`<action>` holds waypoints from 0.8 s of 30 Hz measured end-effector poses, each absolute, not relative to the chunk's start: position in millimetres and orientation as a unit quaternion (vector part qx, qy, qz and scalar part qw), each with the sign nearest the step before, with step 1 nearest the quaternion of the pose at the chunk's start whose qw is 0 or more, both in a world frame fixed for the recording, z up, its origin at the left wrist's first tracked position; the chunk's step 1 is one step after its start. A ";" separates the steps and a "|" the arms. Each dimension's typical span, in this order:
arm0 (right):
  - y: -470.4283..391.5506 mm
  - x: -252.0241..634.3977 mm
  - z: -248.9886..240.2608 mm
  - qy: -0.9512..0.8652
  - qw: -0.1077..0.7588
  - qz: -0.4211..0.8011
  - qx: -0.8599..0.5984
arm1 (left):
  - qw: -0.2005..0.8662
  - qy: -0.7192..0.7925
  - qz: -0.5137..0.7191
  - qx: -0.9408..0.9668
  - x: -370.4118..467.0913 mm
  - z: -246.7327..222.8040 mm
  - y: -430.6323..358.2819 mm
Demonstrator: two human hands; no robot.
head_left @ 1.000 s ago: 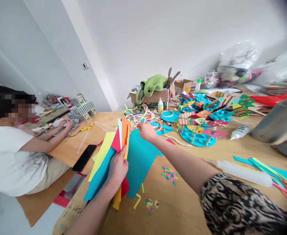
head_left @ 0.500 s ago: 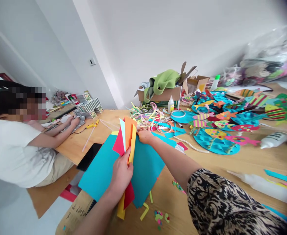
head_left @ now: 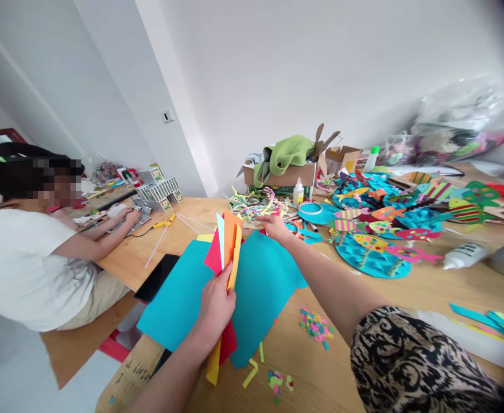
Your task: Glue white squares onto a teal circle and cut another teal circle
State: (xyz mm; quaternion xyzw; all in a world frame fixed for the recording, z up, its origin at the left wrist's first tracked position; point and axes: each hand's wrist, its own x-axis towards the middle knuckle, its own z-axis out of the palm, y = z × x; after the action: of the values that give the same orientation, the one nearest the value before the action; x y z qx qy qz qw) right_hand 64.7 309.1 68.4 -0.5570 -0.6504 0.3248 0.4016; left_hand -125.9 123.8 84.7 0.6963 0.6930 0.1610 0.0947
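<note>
My left hand (head_left: 217,301) grips a bundle of coloured paper (head_left: 231,229), folded red, white, orange and yellow sheets standing upright. Beneath it spread large blue paper sheets (head_left: 174,287). My right hand (head_left: 275,228) is over the far edge of the blue sheets, fingers stretched out to the left, holding nothing I can see. Just beyond its fingertips lies a heap of thin paper strips (head_left: 245,202) in mixed colours.
Blue discs with paper fish (head_left: 372,244) crowd the right side, beside a white glue bottle (head_left: 465,255). A cardboard box (head_left: 278,175) stands behind. Confetti pieces (head_left: 316,327) dot the near table. At left sits another person (head_left: 28,264), hands on small parts.
My right hand has moved away from the paper bundle, up and to the right, and its fingers now reach out. My left hand still grips the bundle. The view has shifted slightly.
</note>
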 end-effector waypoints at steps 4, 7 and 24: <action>309.0 63.7 72.1 -0.631 0.438 0.348 -0.538 | 0.089 0.692 0.149 0.701 -124.1 83.0 123.4; 311.2 64.2 83.0 -0.612 0.459 0.346 -0.543 | 0.090 0.676 0.125 0.721 -120.3 82.7 122.2; 230.7 107.5 196.0 -0.486 0.602 0.328 -0.541 | 0.170 0.563 0.048 0.807 -89.3 86.0 100.7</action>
State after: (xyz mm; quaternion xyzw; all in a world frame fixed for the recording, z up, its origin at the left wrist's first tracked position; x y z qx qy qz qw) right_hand 107.5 230.7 196.0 -0.5413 -0.4863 0.3284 0.6023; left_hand -89.3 100.7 86.0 0.8071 0.5633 0.0477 0.1703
